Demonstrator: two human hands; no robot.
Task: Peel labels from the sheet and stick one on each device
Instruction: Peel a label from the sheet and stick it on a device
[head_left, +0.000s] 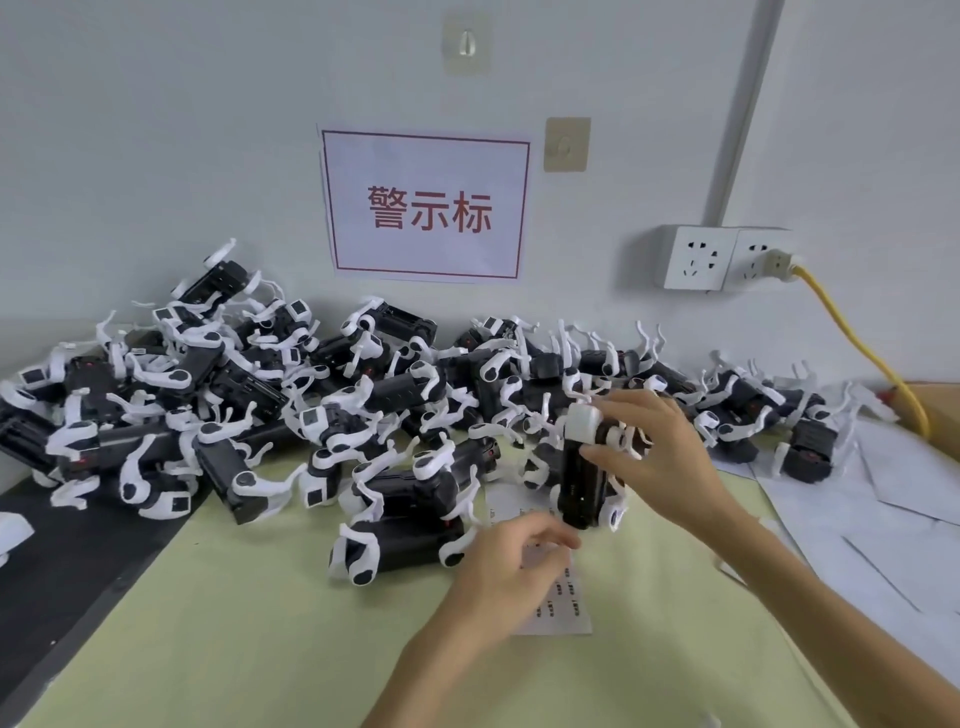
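From the head camera, the person is holding one black and white device (584, 467) upright just above the label sheet (558, 592), which is lying on the pale green mat (260, 623). The right hand (660, 457) is gripping this device, with the fingers curled around its white top and the thumb pressing on the black body. The left hand (514, 561) is hovering over the sheet, just below the bottom of the device, with its fingertips brought together; it seems to be pinching a label, but the label itself is too small for me to see, so I cannot tell for sure. Behind the sheet, a big pile of devices (322, 405) is waiting along the wall, under the red-framed sign (426, 205).

I think the sticking step is now in hand. To do it well, the right hand should be keeping the device steady and turning a flat black face toward the left hand. The label should be touching with one edge first, then being smoothed down, so no wrinkle stays.
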